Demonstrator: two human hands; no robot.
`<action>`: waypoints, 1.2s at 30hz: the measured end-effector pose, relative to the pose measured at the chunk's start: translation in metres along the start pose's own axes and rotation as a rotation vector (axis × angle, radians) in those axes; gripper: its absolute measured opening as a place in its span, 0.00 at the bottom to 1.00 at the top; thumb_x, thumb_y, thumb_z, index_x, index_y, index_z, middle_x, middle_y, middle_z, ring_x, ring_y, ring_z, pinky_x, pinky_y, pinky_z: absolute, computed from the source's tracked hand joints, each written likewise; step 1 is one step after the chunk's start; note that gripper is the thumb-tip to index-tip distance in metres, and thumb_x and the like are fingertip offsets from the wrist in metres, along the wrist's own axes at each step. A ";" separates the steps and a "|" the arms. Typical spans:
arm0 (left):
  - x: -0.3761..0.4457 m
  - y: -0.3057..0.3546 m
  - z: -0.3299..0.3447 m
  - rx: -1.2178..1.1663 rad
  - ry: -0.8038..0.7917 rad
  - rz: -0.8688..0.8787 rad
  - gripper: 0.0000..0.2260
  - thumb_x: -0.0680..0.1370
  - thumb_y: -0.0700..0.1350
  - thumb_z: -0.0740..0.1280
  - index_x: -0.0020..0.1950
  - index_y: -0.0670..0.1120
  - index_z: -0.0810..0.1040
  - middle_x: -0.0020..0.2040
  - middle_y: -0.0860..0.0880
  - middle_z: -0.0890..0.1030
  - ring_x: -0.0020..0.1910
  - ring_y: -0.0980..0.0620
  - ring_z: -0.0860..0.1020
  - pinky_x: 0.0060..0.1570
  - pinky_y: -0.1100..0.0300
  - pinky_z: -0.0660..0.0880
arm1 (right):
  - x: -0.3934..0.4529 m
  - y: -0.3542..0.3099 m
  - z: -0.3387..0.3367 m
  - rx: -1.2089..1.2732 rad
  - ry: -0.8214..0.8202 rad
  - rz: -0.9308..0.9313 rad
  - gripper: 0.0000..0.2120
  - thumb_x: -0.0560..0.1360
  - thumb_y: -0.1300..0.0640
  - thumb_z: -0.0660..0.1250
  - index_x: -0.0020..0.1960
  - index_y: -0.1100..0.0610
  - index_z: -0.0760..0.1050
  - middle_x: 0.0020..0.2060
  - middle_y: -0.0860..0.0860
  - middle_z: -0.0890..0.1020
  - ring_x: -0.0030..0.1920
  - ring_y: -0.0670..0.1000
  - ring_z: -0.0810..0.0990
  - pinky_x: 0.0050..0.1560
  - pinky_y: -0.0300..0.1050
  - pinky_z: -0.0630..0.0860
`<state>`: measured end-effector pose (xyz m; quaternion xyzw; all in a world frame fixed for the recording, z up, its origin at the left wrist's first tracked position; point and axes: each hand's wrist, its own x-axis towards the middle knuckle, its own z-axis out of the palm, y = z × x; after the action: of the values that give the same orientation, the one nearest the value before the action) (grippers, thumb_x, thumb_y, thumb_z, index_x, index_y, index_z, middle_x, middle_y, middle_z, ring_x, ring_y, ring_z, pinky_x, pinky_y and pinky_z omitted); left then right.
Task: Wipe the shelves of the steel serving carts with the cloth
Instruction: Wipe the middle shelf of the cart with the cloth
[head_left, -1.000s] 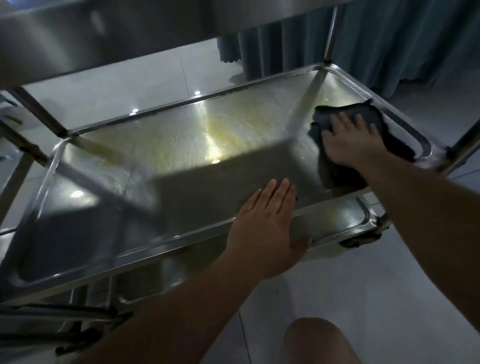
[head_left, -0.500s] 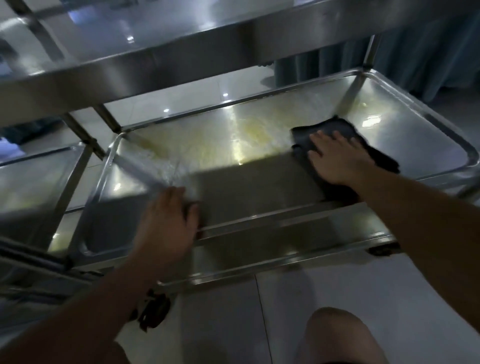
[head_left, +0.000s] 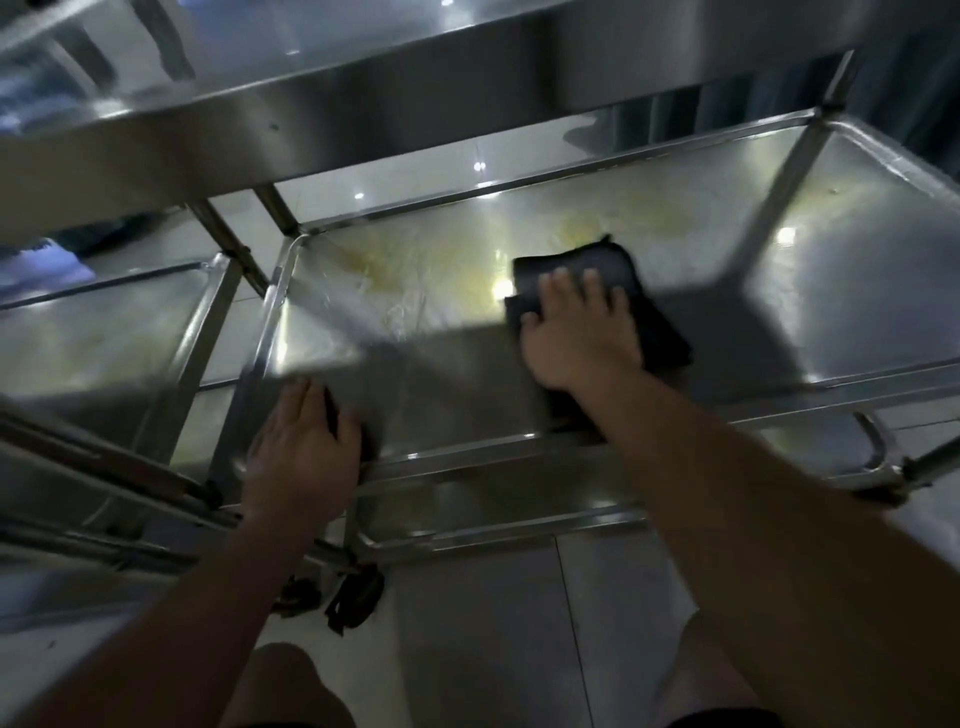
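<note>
Nearest the camera, two bare knees (head_left: 291, 686) show above a pale tiled floor (head_left: 493, 623), with a dark caster wheel (head_left: 356, 597) just beyond them under the cart's corner. Past that, the left hand (head_left: 304, 452) rests on the near rim of the middle shelf (head_left: 857, 301) by its left corner; its fingers lie fairly straight over the rim, and whether the thumb curls beneath cannot be told. Farther in, the right hand (head_left: 579, 332) lies flat with fingers spread, pressing the dark cloth (head_left: 597, 270) down on the shelf's surface, roughly at its middle. The cloth is folded and sticks out beyond the fingertips and to the right of the hand. Yellowish streaks and wet smears (head_left: 395, 280) mark the steel to the left of the cloth. A lower shelf (head_left: 519, 499) shows beneath the near rim. To the left stands a second cart (head_left: 104, 327). Above and beyond, the top shelf's edge (head_left: 415, 119) crosses the view, with a dark curtain (head_left: 909, 83) at far right. No writing or labels can be read.
</note>
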<state>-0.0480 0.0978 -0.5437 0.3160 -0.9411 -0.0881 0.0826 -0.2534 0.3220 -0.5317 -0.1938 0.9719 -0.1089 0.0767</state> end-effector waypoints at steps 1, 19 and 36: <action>0.000 0.001 0.000 0.006 0.003 0.003 0.35 0.80 0.64 0.47 0.78 0.43 0.69 0.80 0.42 0.68 0.78 0.40 0.67 0.76 0.40 0.64 | -0.001 -0.027 0.006 -0.010 -0.019 -0.084 0.32 0.84 0.41 0.42 0.85 0.50 0.44 0.84 0.48 0.44 0.83 0.56 0.41 0.80 0.61 0.40; -0.002 0.003 0.000 0.011 -0.040 -0.007 0.33 0.84 0.62 0.52 0.84 0.44 0.62 0.84 0.44 0.62 0.83 0.45 0.59 0.80 0.47 0.54 | 0.006 0.083 -0.021 0.022 0.042 0.387 0.35 0.80 0.38 0.42 0.84 0.49 0.46 0.84 0.47 0.46 0.83 0.57 0.44 0.80 0.64 0.43; -0.001 -0.003 0.003 -0.094 -0.026 -0.002 0.31 0.86 0.59 0.48 0.85 0.43 0.60 0.85 0.45 0.60 0.84 0.47 0.56 0.81 0.51 0.50 | 0.016 -0.066 0.024 -0.106 -0.005 -0.362 0.31 0.83 0.36 0.45 0.84 0.43 0.50 0.83 0.42 0.52 0.83 0.50 0.49 0.80 0.57 0.47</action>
<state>-0.0458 0.0968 -0.5478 0.3117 -0.9365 -0.1363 0.0848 -0.2396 0.2523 -0.5404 -0.3698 0.9253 -0.0692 0.0479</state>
